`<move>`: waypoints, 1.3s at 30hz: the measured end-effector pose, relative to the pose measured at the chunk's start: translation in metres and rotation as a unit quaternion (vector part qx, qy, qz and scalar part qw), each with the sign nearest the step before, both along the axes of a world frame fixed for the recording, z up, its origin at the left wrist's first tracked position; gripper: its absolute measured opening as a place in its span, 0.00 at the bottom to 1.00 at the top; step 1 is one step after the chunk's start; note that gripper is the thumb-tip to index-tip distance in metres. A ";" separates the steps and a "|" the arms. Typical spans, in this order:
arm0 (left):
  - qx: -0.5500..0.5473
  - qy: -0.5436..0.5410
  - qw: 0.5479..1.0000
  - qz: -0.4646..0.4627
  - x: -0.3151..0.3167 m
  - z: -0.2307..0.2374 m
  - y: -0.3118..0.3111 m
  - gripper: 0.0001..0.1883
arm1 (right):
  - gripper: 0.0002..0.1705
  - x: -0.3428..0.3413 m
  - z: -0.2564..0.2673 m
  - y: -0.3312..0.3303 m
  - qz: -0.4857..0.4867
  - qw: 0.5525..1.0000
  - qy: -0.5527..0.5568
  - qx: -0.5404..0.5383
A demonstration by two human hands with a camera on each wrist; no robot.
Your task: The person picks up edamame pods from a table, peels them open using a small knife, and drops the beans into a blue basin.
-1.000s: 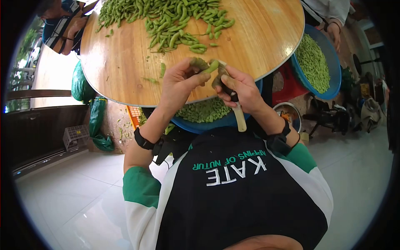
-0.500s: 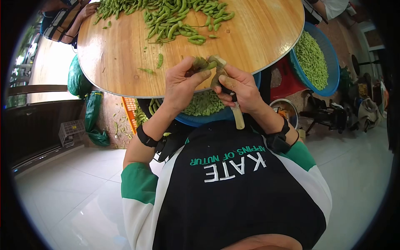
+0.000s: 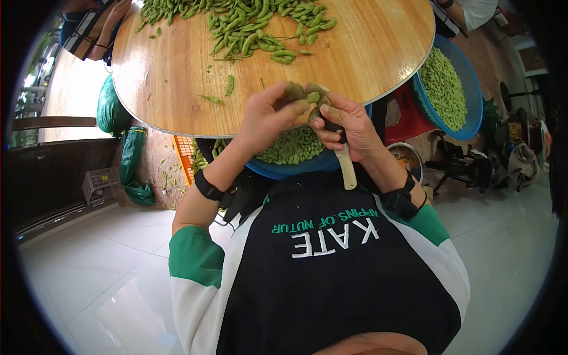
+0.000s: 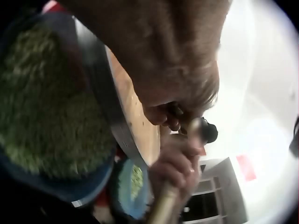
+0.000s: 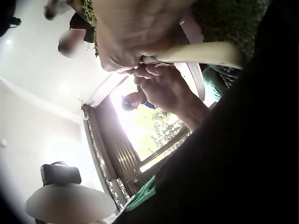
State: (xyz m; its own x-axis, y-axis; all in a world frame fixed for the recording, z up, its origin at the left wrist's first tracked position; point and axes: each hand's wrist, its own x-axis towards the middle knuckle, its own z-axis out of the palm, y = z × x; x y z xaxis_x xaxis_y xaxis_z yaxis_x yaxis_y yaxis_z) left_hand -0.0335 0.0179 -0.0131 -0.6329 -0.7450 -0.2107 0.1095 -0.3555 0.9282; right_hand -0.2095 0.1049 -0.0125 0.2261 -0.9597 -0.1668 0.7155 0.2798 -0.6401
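My left hand (image 3: 269, 118) pinches a green soybean pod (image 3: 313, 96) in front of my chest, over the near table edge. My right hand (image 3: 355, 127) is close against it, its fingers curled round a knife with a cream handle (image 3: 347, 170). That handle points back toward my body; the blade is hidden by the hand. Fingertips on both hands look dark greenish brown. Directly beneath, a blue basin (image 3: 266, 170) holds shelled green beans (image 3: 293, 148). In the right wrist view the pale handle (image 5: 201, 53) sticks out of the right hand.
On the round wooden table (image 3: 160, 77) lies a heap of soybean pods (image 3: 242, 23), with a few loose pods (image 3: 230, 85) nearer me. A second blue basin (image 3: 478, 112) of beans stands at right, beside a red stool (image 3: 408, 115). Another person's arm (image 3: 112, 23) is at the upper left.
Both hands have shifted slightly right and stayed together. The pod, sticking up between the fingertips earlier, now shows less. The knife stays in the right hand.
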 end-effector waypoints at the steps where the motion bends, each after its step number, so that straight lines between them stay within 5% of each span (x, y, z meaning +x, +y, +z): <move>1: -0.248 -0.076 0.966 0.014 0.001 0.003 0.002 0.05 | 0.16 -0.002 -0.001 0.000 0.018 1.000 -0.015 0.010; 2: -0.478 -0.145 0.866 0.027 0.002 0.006 0.003 0.05 | 0.16 -0.004 -0.003 0.001 0.036 0.999 -0.029 0.021; 3: -0.478 -0.145 0.866 0.027 0.002 0.008 0.003 0.05 | 0.16 -0.003 -0.002 -0.001 0.036 0.999 -0.030 0.021; 5: -0.678 -0.192 0.708 0.042 0.003 0.012 0.005 0.07 | 0.15 -0.003 0.000 -0.001 0.046 0.995 -0.075 0.049; 9: -0.655 -0.199 0.729 0.025 0.007 0.016 0.010 0.07 | 0.15 0.001 0.002 0.003 0.046 0.992 -0.091 0.069; 11: -0.356 -0.095 0.930 0.006 0.006 0.013 0.014 0.07 | 0.21 0.001 -0.001 0.008 0.025 0.998 -0.041 0.051; 12: -0.355 -0.095 0.930 0.005 0.005 0.014 0.017 0.07 | 0.21 0.001 0.000 0.010 0.024 0.998 -0.040 0.052; 14: -0.069 -0.055 0.996 -0.006 0.005 0.019 0.021 0.08 | 0.19 0.002 0.003 0.012 0.009 1.000 0.006 0.010; 15: -0.070 -0.056 0.996 -0.006 0.006 0.020 0.020 0.08 | 0.19 0.000 0.003 0.013 0.009 1.000 0.006 0.010; 17: 0.146 0.035 0.988 -0.045 0.008 0.017 0.020 0.09 | 0.20 -0.005 -0.001 0.018 0.007 0.989 0.142 -0.042; 18: 0.147 0.036 0.987 -0.046 0.006 0.015 0.025 0.09 | 0.20 -0.004 -0.003 0.020 0.006 0.989 0.143 -0.041; 20: -0.137 -0.125 0.983 -0.010 -0.001 0.012 0.037 0.07 | 0.19 -0.002 -0.007 0.022 -0.022 0.953 0.295 -0.066; 21: -0.138 -0.126 0.982 -0.009 0.000 0.013 0.040 0.07 | 0.19 0.000 -0.006 0.023 -0.021 0.953 0.294 -0.067; 24: -0.420 -0.171 0.891 0.009 0.000 0.009 0.046 0.04 | 0.19 0.007 -0.004 0.026 -0.083 0.923 0.358 -0.111; 27: -0.488 -0.176 0.855 0.028 0.001 0.020 0.051 0.04 | 0.17 0.009 -0.009 0.026 -0.125 0.904 0.386 -0.135; 32: -0.445 -0.187 0.875 0.041 0.005 0.012 0.053 0.05 | 0.19 0.007 -0.015 0.030 -0.131 0.790 0.555 -0.226; 34: -0.409 -0.185 0.891 0.068 0.008 0.012 0.049 0.06 | 0.19 0.007 -0.012 0.034 -0.124 0.806 0.543 -0.198; 36: -0.453 -0.232 0.859 0.053 0.012 0.013 0.042 0.08 | 0.19 0.006 -0.008 0.032 -0.119 0.820 0.533 -0.170; 39: -0.464 -0.200 0.862 0.026 0.010 0.013 0.051 0.09 | 0.18 0.005 -0.006 0.024 -0.186 0.760 0.568 -0.254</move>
State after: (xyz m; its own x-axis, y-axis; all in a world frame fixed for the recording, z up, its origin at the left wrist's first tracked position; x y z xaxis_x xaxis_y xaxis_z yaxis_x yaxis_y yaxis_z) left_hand -0.0240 0.0694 0.0000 -0.6082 -0.7357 0.2980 -0.2928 0.5569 0.7773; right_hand -0.2048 0.1285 -0.0186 -0.0898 -0.9276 0.3627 -0.4108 -0.2973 -0.8619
